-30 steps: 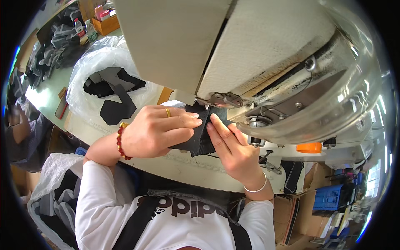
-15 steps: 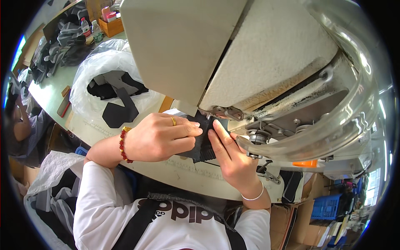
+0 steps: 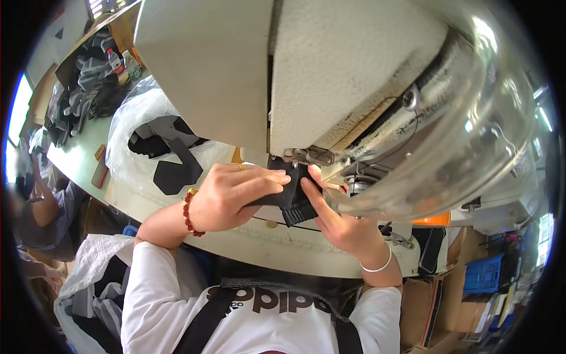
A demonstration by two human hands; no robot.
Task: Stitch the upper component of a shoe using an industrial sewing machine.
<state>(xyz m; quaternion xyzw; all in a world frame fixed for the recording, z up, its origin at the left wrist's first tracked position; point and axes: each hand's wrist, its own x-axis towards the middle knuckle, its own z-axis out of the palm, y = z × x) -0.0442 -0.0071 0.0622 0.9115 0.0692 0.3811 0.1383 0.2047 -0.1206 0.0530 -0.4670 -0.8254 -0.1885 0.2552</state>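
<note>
A black fabric piece (image 3: pixel 299 203) lies under the needle area of a sewing machine (image 3: pixel 348 76), its ribbed end bunched and hanging toward me. My left hand (image 3: pixel 227 197), wearing a ring and a red bead bracelet, is closed on the left side of the cloth, fingers pressed together. On the other side, my right hand (image 3: pixel 348 233) grips the cloth, with one finger along its top and another fingertip behind it. Both hands are just in front of the presser foot (image 3: pixel 309 156). The needle tip is too small to make out.
To the left, a clear plastic bag (image 3: pixel 121 135) holds black and grey fabric pieces, one of them (image 3: pixel 177 171) spilling out. A curved transparent guard (image 3: pixel 489 159) juts out at the right. Two bottles (image 3: pixel 131 66) stand far left. Another person (image 3: pixel 44 206) sits at the left edge.
The view has shifted, so the machine appears larger and farther left. The fabric's ribbed end is now bunched up. My right fingers have gone from lying flat on the cloth to gripping it.
</note>
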